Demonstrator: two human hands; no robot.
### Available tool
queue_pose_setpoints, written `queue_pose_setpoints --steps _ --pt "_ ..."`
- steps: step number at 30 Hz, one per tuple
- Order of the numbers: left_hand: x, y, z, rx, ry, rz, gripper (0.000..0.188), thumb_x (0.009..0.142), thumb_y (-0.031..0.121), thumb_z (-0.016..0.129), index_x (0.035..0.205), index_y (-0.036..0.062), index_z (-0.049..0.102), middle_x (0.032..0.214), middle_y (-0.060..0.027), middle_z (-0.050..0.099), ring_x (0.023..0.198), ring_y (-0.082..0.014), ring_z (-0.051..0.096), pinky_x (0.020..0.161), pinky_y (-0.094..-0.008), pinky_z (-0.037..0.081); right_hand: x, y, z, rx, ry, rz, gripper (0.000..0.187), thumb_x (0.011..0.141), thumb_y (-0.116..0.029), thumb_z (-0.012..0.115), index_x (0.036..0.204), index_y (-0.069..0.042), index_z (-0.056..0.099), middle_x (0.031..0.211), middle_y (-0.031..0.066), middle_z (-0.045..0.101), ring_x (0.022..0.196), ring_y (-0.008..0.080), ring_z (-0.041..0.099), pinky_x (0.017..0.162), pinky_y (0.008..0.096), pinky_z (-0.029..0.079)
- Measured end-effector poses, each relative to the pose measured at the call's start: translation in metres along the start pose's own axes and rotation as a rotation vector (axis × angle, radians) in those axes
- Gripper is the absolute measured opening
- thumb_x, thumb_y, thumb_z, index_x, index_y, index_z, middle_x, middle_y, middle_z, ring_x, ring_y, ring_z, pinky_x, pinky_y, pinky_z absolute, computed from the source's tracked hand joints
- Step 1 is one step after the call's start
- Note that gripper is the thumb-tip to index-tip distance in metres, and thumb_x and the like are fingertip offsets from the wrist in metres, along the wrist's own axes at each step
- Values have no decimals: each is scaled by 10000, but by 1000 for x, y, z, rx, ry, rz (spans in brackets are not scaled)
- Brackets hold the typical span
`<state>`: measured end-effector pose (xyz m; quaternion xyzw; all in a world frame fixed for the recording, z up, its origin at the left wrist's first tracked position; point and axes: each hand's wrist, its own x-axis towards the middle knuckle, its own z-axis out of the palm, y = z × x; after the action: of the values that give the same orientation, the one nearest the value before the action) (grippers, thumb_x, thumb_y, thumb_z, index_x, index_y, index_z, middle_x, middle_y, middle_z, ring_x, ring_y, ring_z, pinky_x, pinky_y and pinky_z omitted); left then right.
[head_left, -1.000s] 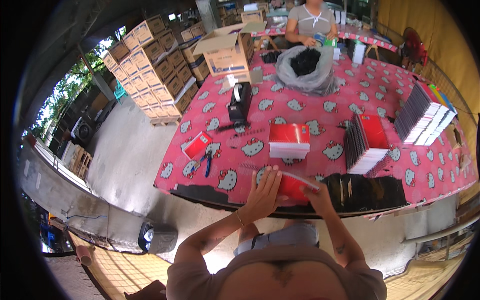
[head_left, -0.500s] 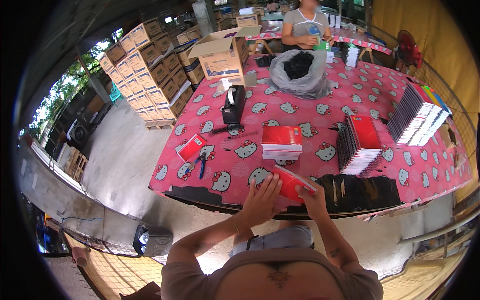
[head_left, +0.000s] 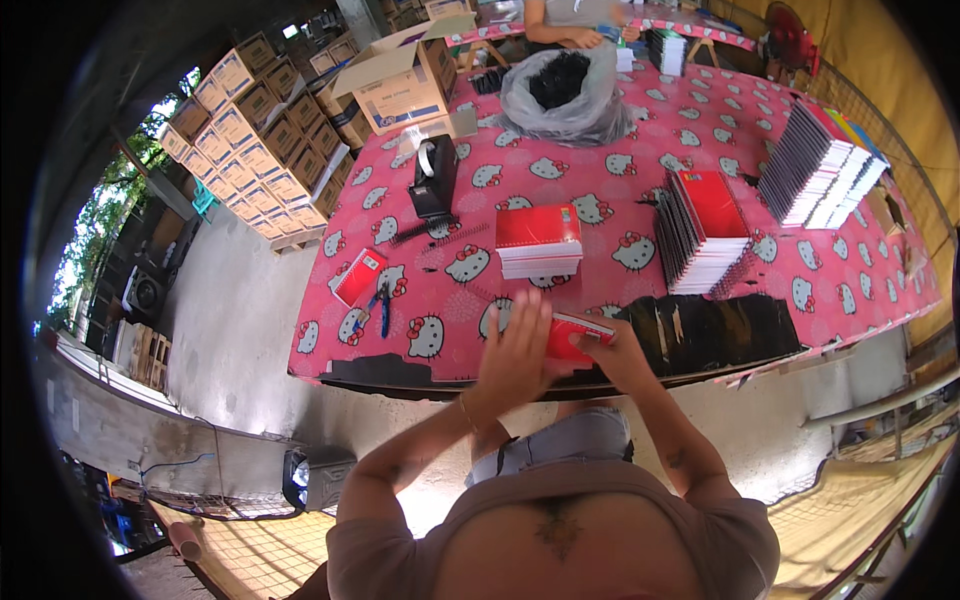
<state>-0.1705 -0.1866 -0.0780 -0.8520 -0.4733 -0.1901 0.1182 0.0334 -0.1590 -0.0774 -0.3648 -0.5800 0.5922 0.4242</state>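
Observation:
A small red-covered notebook (head_left: 568, 340) is in front of me, over the table's near edge. My right hand (head_left: 616, 358) grips its right end, thumb across the cover. My left hand (head_left: 516, 345) lies against its left side with fingers stretched out, covering part of it. Just beyond stands a stack of red notebooks (head_left: 540, 226), white page edges toward me. A taller pile of red spiral notebooks (head_left: 710, 212) with black coils is to the right. Blue-handled pliers (head_left: 383, 308) lie to the left, near a single red notebook (head_left: 360, 277) and loose black coils (head_left: 425, 230).
A black tape dispenser (head_left: 436, 180) stands at the left. Farther back are an open carton (head_left: 405, 92) and a clear bag (head_left: 562, 122) of black coils. More spiral notebooks (head_left: 815, 170) stand at far right. A person (head_left: 562, 30) works across the table; stacked cartons (head_left: 260, 140) fill the left background.
The view has tipped down and shifted slightly. My left hand has turned more upright, its fingers closer together, beside the notebook, which my right hand still holds. The other person's green item is out of sight.

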Motion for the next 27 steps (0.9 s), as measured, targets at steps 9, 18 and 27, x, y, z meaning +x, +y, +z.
queue_pose_setpoints --steps 9,18,27 --pt "-1 19 7 -118 100 -16 803 982 539 421 1485 -78 310 1547 -278 318 1461 -421 279 1159 -640 109 -1 19 -1 -123 -5 -57 351 882 -4 648 1232 -10 655 1044 124 716 926 122 629 841 279 511" --pt "28 -28 -11 -366 59 72 160 874 199 711 972 74 688 822 -74 678 781 -252 670 1095 -486 352 9 29 -16 -193 -94 -130 322 902 -29 671 1225 -28 673 997 91 729 887 90 607 831 272 504" --pt "28 -31 -2 -314 86 119 200 826 216 748 977 96 694 795 -43 632 770 -226 644 1061 -485 379 13 50 -17 -193 -125 -69 361 914 -14 665 1273 -39 651 1092 56 714 921 69 584 844 241 489"
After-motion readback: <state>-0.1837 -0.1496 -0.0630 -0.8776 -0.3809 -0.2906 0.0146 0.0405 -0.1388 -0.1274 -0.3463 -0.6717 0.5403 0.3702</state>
